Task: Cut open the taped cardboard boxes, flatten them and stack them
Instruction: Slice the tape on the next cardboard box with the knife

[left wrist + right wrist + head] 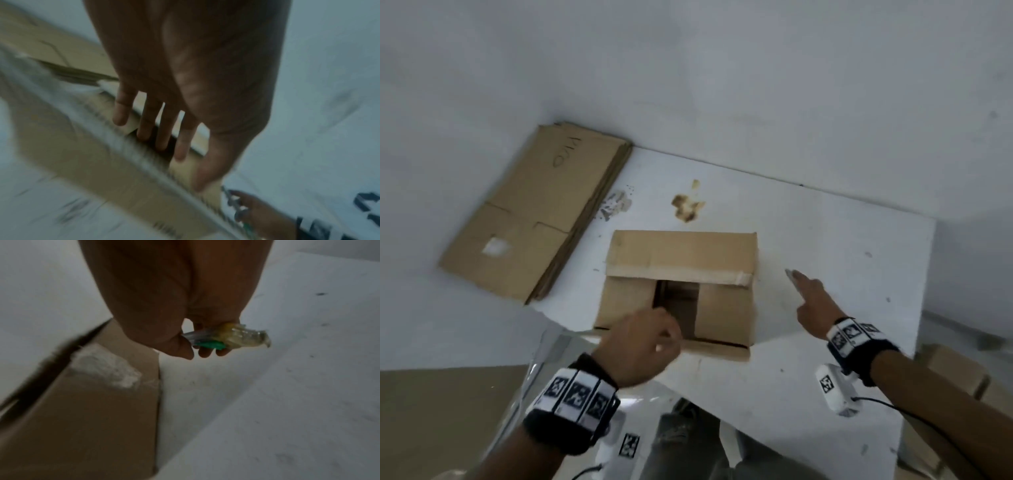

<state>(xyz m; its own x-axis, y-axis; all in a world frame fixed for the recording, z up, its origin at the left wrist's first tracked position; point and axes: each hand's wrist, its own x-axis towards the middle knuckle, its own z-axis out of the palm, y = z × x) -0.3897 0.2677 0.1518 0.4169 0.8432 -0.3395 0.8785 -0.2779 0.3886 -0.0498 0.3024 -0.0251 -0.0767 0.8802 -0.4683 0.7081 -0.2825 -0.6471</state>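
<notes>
**Box open on the worktop, cutter held clear**

A cardboard box (681, 284) sits on the white worktop (825, 246), its top flaps parted over a dark gap. The left hand (643, 342) hovers at the box's near edge, fingers loosely extended and holding nothing. The right hand (813, 308), just right of the box, grips a clear-and-green cutter (226, 339). A stack of flattened cardboard (530, 219) lies at the far left.
</notes>
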